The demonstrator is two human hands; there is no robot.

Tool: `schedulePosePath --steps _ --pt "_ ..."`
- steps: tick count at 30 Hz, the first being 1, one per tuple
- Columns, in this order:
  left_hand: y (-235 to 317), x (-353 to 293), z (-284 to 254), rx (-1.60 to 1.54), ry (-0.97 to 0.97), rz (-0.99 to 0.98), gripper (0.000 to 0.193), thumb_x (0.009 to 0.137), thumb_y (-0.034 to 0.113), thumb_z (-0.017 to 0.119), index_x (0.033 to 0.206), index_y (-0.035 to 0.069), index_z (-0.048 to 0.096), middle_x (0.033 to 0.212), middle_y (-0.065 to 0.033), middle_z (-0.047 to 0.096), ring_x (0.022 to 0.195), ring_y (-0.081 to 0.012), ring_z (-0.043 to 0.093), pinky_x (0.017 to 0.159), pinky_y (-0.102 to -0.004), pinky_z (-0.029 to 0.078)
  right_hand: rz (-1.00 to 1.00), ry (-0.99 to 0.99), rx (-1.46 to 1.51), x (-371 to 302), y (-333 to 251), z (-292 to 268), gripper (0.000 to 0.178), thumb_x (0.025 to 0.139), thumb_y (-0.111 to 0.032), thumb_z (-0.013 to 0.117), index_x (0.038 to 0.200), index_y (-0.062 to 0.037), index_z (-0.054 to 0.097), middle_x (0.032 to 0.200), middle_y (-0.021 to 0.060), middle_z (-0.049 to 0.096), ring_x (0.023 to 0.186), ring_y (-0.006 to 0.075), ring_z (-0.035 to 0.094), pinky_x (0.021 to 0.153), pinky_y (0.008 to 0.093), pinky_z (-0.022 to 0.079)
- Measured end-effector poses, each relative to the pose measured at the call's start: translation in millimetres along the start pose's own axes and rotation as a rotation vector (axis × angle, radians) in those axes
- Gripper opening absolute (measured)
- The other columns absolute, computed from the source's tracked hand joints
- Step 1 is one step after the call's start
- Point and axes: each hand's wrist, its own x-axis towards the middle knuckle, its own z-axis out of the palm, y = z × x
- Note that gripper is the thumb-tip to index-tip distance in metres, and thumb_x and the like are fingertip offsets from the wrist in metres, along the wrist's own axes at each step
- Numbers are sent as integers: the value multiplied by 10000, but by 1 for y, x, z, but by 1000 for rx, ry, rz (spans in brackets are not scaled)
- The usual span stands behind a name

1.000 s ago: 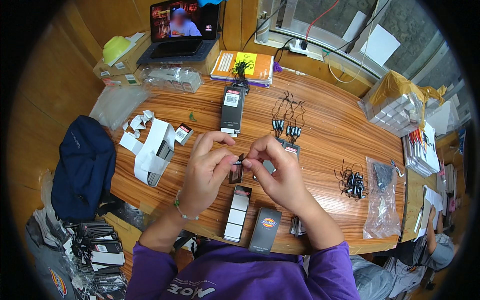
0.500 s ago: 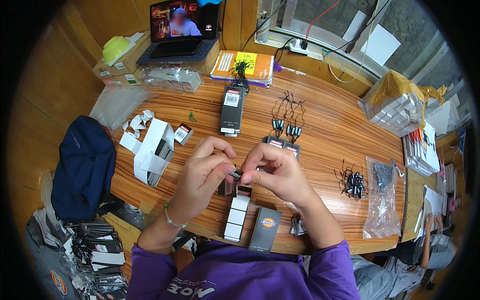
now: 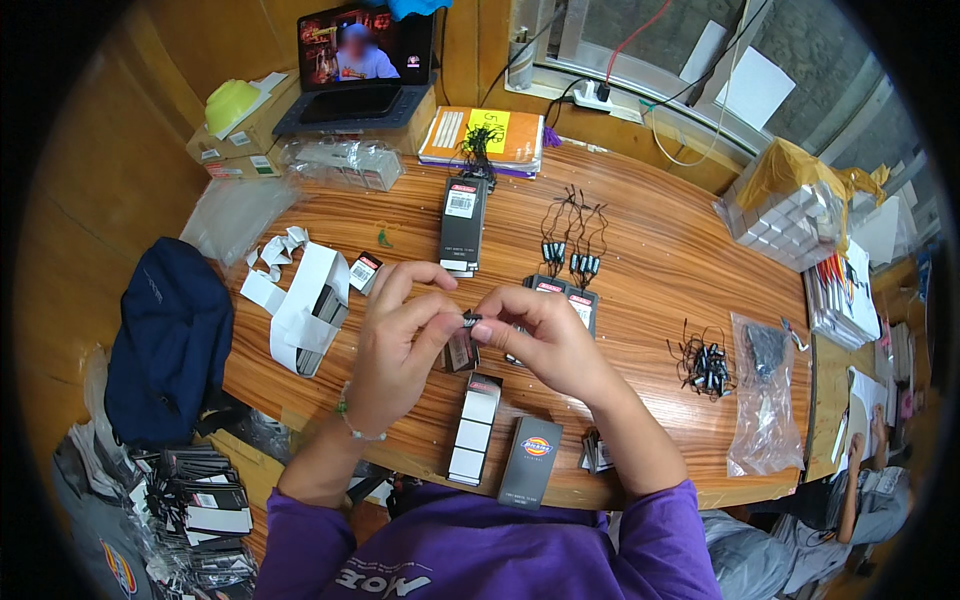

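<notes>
Above the table, my left hand (image 3: 400,335) and my right hand (image 3: 548,335) meet fingertip to fingertip. Both pinch a small black string fastener (image 3: 470,320) between thumb and forefinger. From it hangs a dark hang tag (image 3: 461,354), partly hidden by my fingers. Below lies a long tag strip with white panels (image 3: 474,432), and beside it a dark grey tag (image 3: 530,462) with a coloured oval emblem. Behind my right hand are two dark tags (image 3: 583,298), with string fasteners (image 3: 572,258) spread out above them.
A stack of finished-looking dark tags (image 3: 462,225) stands further back. To the right are a pile of black string fasteners (image 3: 708,370) and a clear plastic bag (image 3: 762,410). A white box of tags (image 3: 305,315) lies left. A tablet (image 3: 365,50) stands at the back.
Both hands have risen a little away from me, still pinching the fastener. The hang tag beneath has moved with them and now sits apart from the tag strip.
</notes>
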Motion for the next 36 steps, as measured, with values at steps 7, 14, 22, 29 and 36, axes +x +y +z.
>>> schedulePosePath --steps 7,14,22,29,36 --pt "-13 -2 20 -253 40 93 459 906 358 456 1197 4 424 1158 -151 468 1069 -260 464 946 -357 333 22 49 560 1 0 -16 140 894 -182 549 881 -43 558 824 3 573 749 72 527 688 218 433" --pt "-10 -3 34 -931 -121 -246 482 849 -8 545 1264 29 305 1104 -111 517 1004 -133 517 860 -260 426 95 94 498 0 0 -13 128 891 -183 551 888 -55 557 805 -20 562 690 53 482 632 198 399" --pt "-6 1 24 -1039 -302 -326 517 821 -62 549 1260 32 290 1013 -115 556 983 -141 548 852 -264 448 85 110 702 2 3 -16 165 868 -174 550 940 -27 576 815 17 563 703 79 495 651 217 405" --pt "-8 0 26 -1082 -303 -362 518 807 -85 549 1248 37 305 1023 -111 548 1000 -142 541 863 -266 450 109 118 985 3 5 -24 164 874 -152 529 963 -18 562 837 17 554 692 78 497 629 224 417" --pt "-9 1 21 -876 -415 -340 396 819 -67 548 1183 13 413 1038 -65 550 976 -105 542 845 -241 456 -105 281 955 -3 -13 -60 92 889 -145 502 867 -60 528 774 12 521 611 87 439 563 235 383"
